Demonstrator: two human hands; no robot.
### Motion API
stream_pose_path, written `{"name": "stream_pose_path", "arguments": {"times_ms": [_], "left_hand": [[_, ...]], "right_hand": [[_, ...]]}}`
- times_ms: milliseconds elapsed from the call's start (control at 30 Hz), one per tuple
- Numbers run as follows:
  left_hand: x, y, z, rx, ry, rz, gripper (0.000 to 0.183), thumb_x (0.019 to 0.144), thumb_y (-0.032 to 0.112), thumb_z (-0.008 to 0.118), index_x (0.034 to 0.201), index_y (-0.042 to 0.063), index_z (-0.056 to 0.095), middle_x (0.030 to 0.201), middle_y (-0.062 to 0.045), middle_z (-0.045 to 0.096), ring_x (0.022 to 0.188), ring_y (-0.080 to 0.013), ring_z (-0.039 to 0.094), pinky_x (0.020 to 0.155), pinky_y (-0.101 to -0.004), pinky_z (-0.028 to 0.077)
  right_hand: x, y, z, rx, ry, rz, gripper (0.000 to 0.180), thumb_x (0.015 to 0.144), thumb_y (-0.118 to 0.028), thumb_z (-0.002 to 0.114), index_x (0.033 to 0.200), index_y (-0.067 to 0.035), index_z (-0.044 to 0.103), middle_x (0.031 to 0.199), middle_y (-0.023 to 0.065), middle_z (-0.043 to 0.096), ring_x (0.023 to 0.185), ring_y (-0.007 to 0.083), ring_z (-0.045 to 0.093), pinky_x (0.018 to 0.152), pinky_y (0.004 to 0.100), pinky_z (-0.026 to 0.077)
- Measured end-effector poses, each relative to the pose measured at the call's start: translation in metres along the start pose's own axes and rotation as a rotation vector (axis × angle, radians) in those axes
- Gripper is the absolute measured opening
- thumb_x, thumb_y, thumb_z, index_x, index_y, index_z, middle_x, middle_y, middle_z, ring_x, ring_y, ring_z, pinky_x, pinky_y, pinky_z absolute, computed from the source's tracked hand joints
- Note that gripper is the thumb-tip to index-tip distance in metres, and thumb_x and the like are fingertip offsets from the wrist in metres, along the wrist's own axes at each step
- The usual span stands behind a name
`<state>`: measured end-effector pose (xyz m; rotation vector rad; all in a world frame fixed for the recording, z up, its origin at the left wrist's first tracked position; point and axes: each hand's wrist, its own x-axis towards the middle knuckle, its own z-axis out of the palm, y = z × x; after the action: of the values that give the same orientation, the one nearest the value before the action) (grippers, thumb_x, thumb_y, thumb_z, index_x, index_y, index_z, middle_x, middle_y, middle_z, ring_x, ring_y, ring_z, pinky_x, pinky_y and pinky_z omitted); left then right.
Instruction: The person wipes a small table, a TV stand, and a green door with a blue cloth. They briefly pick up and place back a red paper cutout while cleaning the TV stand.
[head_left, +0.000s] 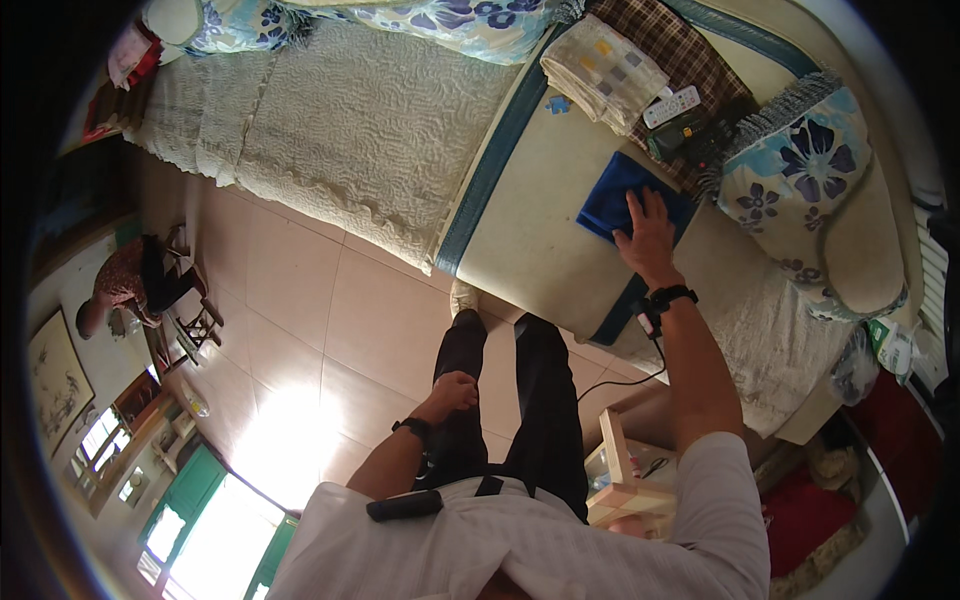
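Note:
My right hand (648, 234) lies on a folded blue cloth (611, 196), fingers spread over its top. The cloth rests on the cream sofa seat (517, 210), which has dark blue trim. Low by my left thigh, my left hand (453, 391) hangs with its fingers curled; nothing shows in it. Beyond the cloth are a folded beige towel (596, 71), a small blue puzzle-piece-shaped item (558, 105) and a white remote control (672, 106). A dark green object (675, 139) sits close to the cloth's far edge.
A flower-patterned cushion (802, 172) is at the right. Below my right wrist hangs a black cable (637, 381), near a wooden stand (619, 457). A quilted cover (360, 120) drapes the seat at left. Across the tiled floor (285, 292), another person (124, 281) sits.

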<state>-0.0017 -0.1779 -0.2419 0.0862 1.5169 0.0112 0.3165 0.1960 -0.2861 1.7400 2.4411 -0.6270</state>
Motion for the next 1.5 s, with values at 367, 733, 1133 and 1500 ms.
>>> {"name": "stream_pose_path", "arguments": {"times_ms": [367,733,1133,1500], "left_hand": [[0.011,-0.069,-0.030,-0.083,0.044,-0.092,0.031,0.098,0.015,0.059,0.125,-0.002,0.061,0.099,-0.014,0.072,0.081,-0.0227,0.074,0.068,-0.0342,0.062],[0.022,-0.087,-0.037,-0.258,0.074,-0.064,0.027,0.100,0.017,0.058,0.122,0.001,0.061,0.092,-0.012,0.072,0.071,-0.0215,0.074,0.056,-0.0310,0.058],[0.025,-0.094,-0.041,-0.358,0.095,-0.040,0.029,0.099,0.021,0.060,0.121,0.001,0.062,0.091,-0.012,0.073,0.068,-0.0209,0.073,0.052,-0.0305,0.055],[0.028,-0.091,-0.045,-0.438,0.118,-0.029,0.023,0.098,0.020,0.061,0.114,0.004,0.063,0.085,-0.011,0.073,0.062,-0.0210,0.073,0.047,-0.0303,0.053]], "right_hand": [[-0.006,0.003,0.012,-0.184,0.144,-0.132,0.065,0.086,-0.006,0.071,0.147,-0.012,0.050,0.151,0.0233,0.047,0.141,0.0435,0.043,0.103,0.0567,0.047],[-0.120,-0.103,0.042,0.193,0.052,-0.194,0.050,0.080,0.003,0.060,0.129,-0.007,0.067,0.130,0.0214,0.064,0.118,0.0396,0.061,0.101,0.0450,0.052],[0.050,-0.108,-0.055,0.345,0.268,-0.330,0.047,0.080,0.005,0.063,0.125,-0.006,0.067,0.119,0.0191,0.071,0.105,0.0410,0.068,0.088,0.0413,0.056],[0.031,-0.155,0.026,0.434,0.096,-0.304,0.043,0.077,0.007,0.063,0.119,-0.002,0.070,0.114,0.0190,0.072,0.101,0.0384,0.068,0.091,0.0411,0.056]]}}
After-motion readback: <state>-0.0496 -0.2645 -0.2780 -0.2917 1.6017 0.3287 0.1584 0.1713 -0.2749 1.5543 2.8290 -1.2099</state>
